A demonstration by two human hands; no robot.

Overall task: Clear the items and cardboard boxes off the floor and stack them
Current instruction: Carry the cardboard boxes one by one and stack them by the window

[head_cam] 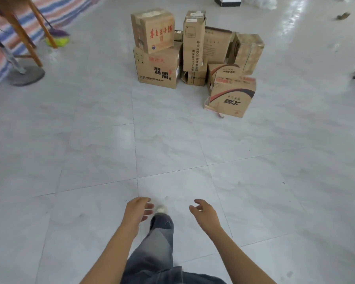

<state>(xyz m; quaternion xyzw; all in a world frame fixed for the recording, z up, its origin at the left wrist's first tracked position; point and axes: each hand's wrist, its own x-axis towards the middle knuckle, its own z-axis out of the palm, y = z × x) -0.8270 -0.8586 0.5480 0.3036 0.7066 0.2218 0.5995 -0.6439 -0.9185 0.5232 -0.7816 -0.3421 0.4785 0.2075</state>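
Several cardboard boxes stand grouped on the pale tiled floor ahead. A box with red writing (153, 29) sits on top of a larger box (157, 67). A tall narrow box (193, 41) stands upright to the right of them. More boxes stand behind it, and a box with a red and black arc (232, 96) is nearest on the right. My left hand (138, 210) and my right hand (203, 211) hang low in front of me, far from the boxes. Both hold nothing, fingers loosely curled.
Wooden table legs (37, 27), a striped tarp (59, 9) and a round stand base (27, 74) are at the left. A green and purple broom head (58, 38) lies there. A small cardboard scrap (343, 16) lies far right. My leg and shoe (161, 210) step forward.
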